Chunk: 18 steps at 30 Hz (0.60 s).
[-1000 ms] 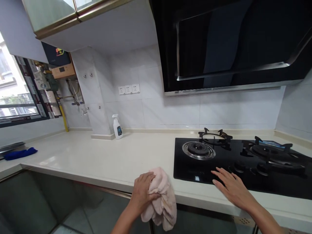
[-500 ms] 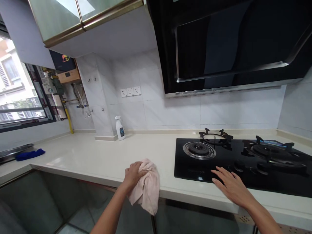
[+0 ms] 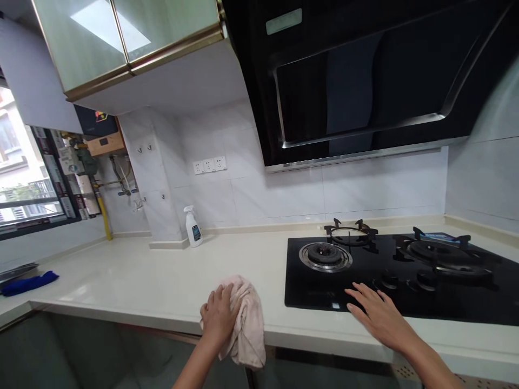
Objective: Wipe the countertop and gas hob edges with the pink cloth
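Note:
My left hand (image 3: 219, 316) is closed on a pale pink cloth (image 3: 247, 324), pressing it on the white countertop (image 3: 133, 275). Part of the cloth hangs down over the counter's front edge. Over the front edge of the black gas stove (image 3: 316, 289), my right hand (image 3: 377, 313) lies flat with its fingers spread, holding nothing. The stove's left burner (image 3: 325, 255) has no pan support on it; a black pan support (image 3: 351, 232) sits just behind it.
A white spray bottle (image 3: 193, 229) stands against the wall by the pillar. Far left on the counter lies a blue cloth (image 3: 30, 283). The black range hood (image 3: 357, 92) and a wall cabinet (image 3: 162, 32) hang overhead. Control knobs (image 3: 390, 279) stick up from the stove.
The view has tilted up and shifted a little to the right. My left hand has turned and now lies flatter over the cloth. The right hand stays at the stove's front edge.

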Tool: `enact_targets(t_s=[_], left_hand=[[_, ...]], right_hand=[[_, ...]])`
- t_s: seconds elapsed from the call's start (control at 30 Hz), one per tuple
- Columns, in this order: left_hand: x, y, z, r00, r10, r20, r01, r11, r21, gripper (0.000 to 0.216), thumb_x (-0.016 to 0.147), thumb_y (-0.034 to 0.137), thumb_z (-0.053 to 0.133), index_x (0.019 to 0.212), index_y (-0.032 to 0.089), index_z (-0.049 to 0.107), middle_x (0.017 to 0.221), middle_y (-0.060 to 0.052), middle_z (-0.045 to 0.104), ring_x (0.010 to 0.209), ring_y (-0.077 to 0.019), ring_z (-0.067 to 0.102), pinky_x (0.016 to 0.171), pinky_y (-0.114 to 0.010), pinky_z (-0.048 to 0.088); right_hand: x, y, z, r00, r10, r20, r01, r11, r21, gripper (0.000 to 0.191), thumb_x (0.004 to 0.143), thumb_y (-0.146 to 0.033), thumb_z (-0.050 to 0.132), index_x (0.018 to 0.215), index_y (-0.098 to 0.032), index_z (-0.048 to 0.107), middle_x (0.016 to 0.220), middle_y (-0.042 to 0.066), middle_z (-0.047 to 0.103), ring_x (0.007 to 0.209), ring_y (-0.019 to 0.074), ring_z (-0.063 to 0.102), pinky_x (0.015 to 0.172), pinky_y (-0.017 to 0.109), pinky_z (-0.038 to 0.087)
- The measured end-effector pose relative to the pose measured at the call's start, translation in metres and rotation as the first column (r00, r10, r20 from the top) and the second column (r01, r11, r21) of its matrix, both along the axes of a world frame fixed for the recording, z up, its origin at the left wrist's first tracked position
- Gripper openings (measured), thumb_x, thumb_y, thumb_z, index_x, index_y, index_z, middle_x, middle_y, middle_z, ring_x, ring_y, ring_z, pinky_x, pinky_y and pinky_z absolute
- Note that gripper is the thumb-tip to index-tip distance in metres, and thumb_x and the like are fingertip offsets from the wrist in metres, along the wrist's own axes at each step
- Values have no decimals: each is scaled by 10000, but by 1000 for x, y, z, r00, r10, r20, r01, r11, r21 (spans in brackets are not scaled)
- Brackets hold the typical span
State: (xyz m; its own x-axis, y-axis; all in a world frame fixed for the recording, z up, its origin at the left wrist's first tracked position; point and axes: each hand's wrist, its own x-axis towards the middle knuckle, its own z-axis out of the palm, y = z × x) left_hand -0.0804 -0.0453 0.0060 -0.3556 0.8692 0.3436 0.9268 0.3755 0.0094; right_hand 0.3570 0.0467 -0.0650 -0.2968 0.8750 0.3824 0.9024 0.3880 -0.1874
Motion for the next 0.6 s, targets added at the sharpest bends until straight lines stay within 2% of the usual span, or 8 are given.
enact_targets(t_s=[0.13,0.33,0.47,0.6], left_hand=[[5,6,-4,1000,2,19,0,996,-91,581,986,511,424,1537,326,431,1643,-104,341,1500,-378,299,1131,-627,297],[2,25,8,994,-51,94,71,970,-233,693,976,623,376,1584,293,339,1685,-150,205,1531,-423,201,1117,-704,275],[1,40,11,993,-77,92,99,961,-260,707,983,636,349,1592,281,308,1690,-159,179,1541,-412,172,1115,-714,276],[5,60,9,993,-102,65,116,962,-247,705,987,642,342,1587,273,315,1683,-167,199,1534,-408,189,1113,-704,289]], right_hand=[[3,1,-4,1000,-3,3,3,1000,-4,654,987,-707,283,1453,-332,545,1584,36,418,1493,278,313,1212,574,256],[8,0,-7,1000,-7,25,6,1000,13,689,972,-726,263,1454,-323,545,1585,37,415,1489,281,321,1207,579,267],[9,-1,-9,1000,-1,11,1,999,38,681,968,-733,270,1442,-337,556,1576,31,430,1481,286,337,1206,586,269],[9,-4,-8,1000,0,-2,0,1000,5,694,964,-745,268,1455,-340,543,1587,18,410,1491,278,318,1221,579,248]])
